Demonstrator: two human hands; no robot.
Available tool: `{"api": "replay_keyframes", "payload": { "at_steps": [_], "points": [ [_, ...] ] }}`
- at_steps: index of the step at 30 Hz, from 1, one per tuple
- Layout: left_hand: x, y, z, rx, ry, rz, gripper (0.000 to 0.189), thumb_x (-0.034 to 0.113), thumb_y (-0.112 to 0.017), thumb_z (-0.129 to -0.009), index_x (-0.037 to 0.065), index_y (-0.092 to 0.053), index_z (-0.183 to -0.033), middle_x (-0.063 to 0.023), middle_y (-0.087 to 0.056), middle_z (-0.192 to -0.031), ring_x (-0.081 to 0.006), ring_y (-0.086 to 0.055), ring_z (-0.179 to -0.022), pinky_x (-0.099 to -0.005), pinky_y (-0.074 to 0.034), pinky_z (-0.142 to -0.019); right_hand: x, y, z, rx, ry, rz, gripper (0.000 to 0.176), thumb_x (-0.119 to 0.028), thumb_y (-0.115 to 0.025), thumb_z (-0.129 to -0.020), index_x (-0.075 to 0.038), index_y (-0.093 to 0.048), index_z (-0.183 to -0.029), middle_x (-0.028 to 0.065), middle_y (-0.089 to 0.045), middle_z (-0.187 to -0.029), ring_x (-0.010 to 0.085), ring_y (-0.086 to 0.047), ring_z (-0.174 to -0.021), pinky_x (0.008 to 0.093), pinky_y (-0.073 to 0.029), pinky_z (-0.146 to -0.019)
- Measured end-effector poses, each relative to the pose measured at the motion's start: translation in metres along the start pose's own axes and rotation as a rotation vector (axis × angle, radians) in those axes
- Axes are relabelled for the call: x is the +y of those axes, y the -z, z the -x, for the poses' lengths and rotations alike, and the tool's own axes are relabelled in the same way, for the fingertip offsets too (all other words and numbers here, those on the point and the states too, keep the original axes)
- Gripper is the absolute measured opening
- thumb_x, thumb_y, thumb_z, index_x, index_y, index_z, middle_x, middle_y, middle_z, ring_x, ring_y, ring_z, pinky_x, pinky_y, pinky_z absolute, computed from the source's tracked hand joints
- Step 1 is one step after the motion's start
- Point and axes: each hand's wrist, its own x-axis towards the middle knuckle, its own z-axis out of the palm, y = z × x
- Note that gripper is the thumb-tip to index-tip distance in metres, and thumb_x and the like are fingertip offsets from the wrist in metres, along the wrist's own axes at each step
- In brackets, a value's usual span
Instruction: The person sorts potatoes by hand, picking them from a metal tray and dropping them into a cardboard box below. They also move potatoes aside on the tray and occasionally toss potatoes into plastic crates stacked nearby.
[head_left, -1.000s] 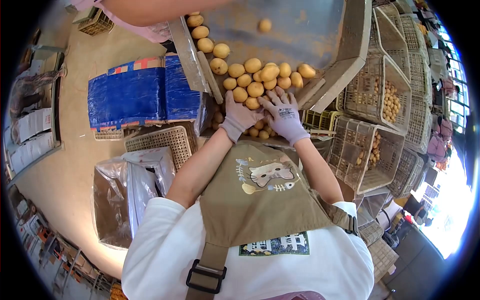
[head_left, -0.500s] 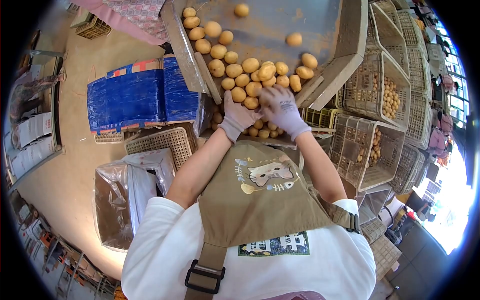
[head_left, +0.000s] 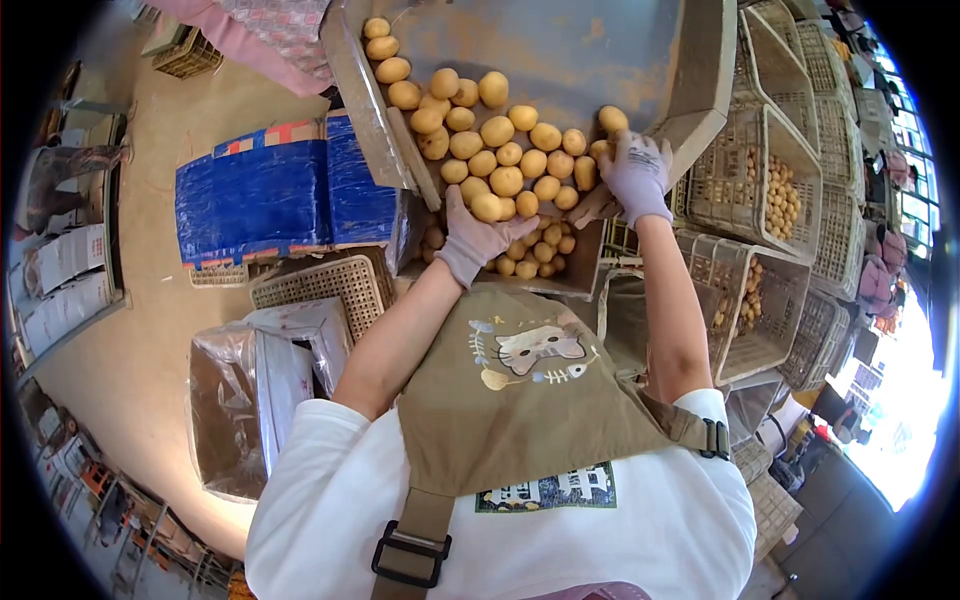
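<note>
Round yellow potatoes (head_left: 507,181) crowd the lower end of a grey metal chute (head_left: 560,60). My left hand (head_left: 482,238), gloved, spans the chute's lower lip with thumb and fingers spread. Its thumb points up and its fingers stretch right, against the lowest potatoes. My right hand (head_left: 640,175), also gloved, is at the chute's right wall, with its fingers bent beside the potatoes there. It is apart from the left hand and grips no potato that I can make out. Below the lip, more potatoes lie in a box (head_left: 580,275), partly hidden by my left hand.
Stacked plastic crates (head_left: 700,290) stand on the right, two with potatoes inside. To the left are a blue-wrapped box (head_left: 255,200), a beige basket (head_left: 315,290) and a plastic-lined carton (head_left: 225,410). Pink patterned cloth (head_left: 270,40) shows beyond the chute.
My right hand has moved right and up from beside my left hand to the chute's right wall. Loose potatoes higher up have rolled down into the cluster. My left hand has stayed nearly in place.
</note>
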Motion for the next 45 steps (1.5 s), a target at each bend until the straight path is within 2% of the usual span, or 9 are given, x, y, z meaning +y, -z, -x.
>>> {"api": "replay_keyframes", "payload": {
  "at_steps": [2, 5, 9, 14, 18, 19, 23, 39, 45],
  "points": [
    [0.001, -0.001, 0.000, -0.047, -0.027, -0.064, 0.082, 0.071, -0.040, -0.089, 0.019, -0.032, -0.152, -0.0093, -0.036, -0.156, -0.0392, -0.036, -0.142, -0.0702, -0.031, -0.110, -0.002, -0.011, 0.003, 0.431, 0.078, -0.154, 0.040, -0.027, -0.062, -0.089, -0.012, -0.059, -0.125, 0.0112, -0.064, -0.124, 0.0301, -0.058, -0.115, 0.0478, -0.036, -0.106],
    [-0.001, 0.012, -0.003, -0.167, -0.196, -0.434, 0.084, 0.073, -0.039, -0.087, 0.020, -0.031, -0.152, -0.0094, -0.037, -0.155, -0.0391, -0.040, -0.139, -0.0699, -0.037, -0.104, -0.027, -0.010, 0.034, 0.183, 0.237, -0.418, 0.040, -0.028, -0.063, -0.088, -0.013, -0.062, -0.124, 0.0125, -0.062, -0.127, 0.0315, -0.058, -0.115, 0.0480, -0.036, -0.107],
    [0.014, 0.024, -0.009, -0.111, 0.144, 0.231, 0.090, 0.076, -0.038, -0.085, 0.016, -0.031, -0.153, -0.0109, -0.039, -0.153, -0.0387, -0.044, -0.135, -0.0626, -0.040, -0.105, -0.090, 0.002, 0.078, 0.070, 0.701, -0.448, 0.045, -0.022, -0.069, -0.081, -0.017, -0.062, -0.125, 0.0104, -0.058, -0.124, 0.0321, -0.053, -0.121, 0.0559, -0.031, -0.110],
    [-0.003, -0.004, 0.002, -0.046, -0.019, -0.127, 0.093, 0.078, -0.036, -0.086, 0.015, -0.028, -0.155, -0.0134, -0.034, -0.157, -0.0397, -0.039, -0.139, -0.0613, -0.038, -0.108, -0.078, 0.008, 0.055, 0.502, 0.230, -0.284, 0.051, -0.017, -0.072, -0.075, -0.019, -0.062, -0.125, 0.0089, -0.060, -0.121, 0.0296, -0.054, -0.119, 0.0573, -0.032, -0.108],
    [0.002, 0.007, -0.003, -0.033, -0.011, -0.177, 0.095, 0.079, -0.035, -0.086, 0.016, -0.026, -0.156, -0.0129, -0.032, -0.158, -0.0399, -0.036, -0.141, -0.0613, -0.035, -0.111, -0.080, 0.008, 0.058, 0.083, 0.550, -0.431, 0.038, -0.017, -0.072, -0.074, -0.017, -0.064, -0.111, 0.0018, -0.064, -0.105, 0.0239, -0.064, -0.100, 0.0432, -0.040, -0.104],
    [0.003, 0.006, -0.003, -0.077, 0.018, -0.086, 0.090, 0.075, -0.036, -0.087, 0.016, -0.028, -0.155, -0.0125, -0.032, -0.158, -0.0405, -0.036, -0.140, -0.0629, -0.034, -0.111, -0.082, 0.002, 0.062, -0.171, 0.665, -0.430, 0.053, -0.013, -0.068, -0.077, -0.013, -0.060, -0.129, 0.0123, -0.058, -0.130, 0.0347, -0.054, -0.120, 0.0477, -0.038, -0.109],
    [-0.001, -0.006, 0.001, -0.058, 0.034, 0.026, 0.085, 0.072, -0.037, -0.089, 0.017, -0.030, -0.154, -0.0123, -0.033, -0.158, -0.0418, -0.036, -0.140, -0.0652, -0.031, -0.112, -0.080, -0.017, 0.051, 0.141, 0.140, -0.144, 0.068, -0.021, -0.067, -0.083, -0.011, -0.044, -0.146, 0.0186, -0.042, -0.149, 0.0363, -0.041, -0.136, 0.0570, -0.027, -0.113],
    [0.001, 0.007, -0.002, -0.012, -0.013, -0.040, 0.086, 0.072, -0.042, -0.088, 0.017, -0.033, -0.152, -0.0115, -0.034, -0.155, -0.0420, -0.036, -0.138, -0.0667, -0.028, -0.113, -0.039, -0.015, 0.057, 0.253, 0.263, -0.252, 0.044, -0.012, -0.070, -0.078, -0.014, -0.061, -0.120, 0.0074, -0.066, -0.113, 0.0277, -0.060, -0.109, 0.0504, -0.032, -0.112],
    [-0.002, 0.002, 0.001, -0.014, -0.010, -0.021, 0.081, 0.067, -0.040, -0.091, 0.016, -0.031, -0.153, -0.0131, -0.029, -0.159, -0.0454, -0.032, -0.140, -0.0695, -0.028, -0.112, -0.022, -0.007, -0.016, -0.239, 0.069, 0.152, 0.033, -0.016, -0.063, -0.084, -0.016, -0.062, -0.117, 0.0097, -0.067, -0.110, 0.0290, -0.061, -0.111, 0.0478, -0.042, -0.097]
  ]
}}
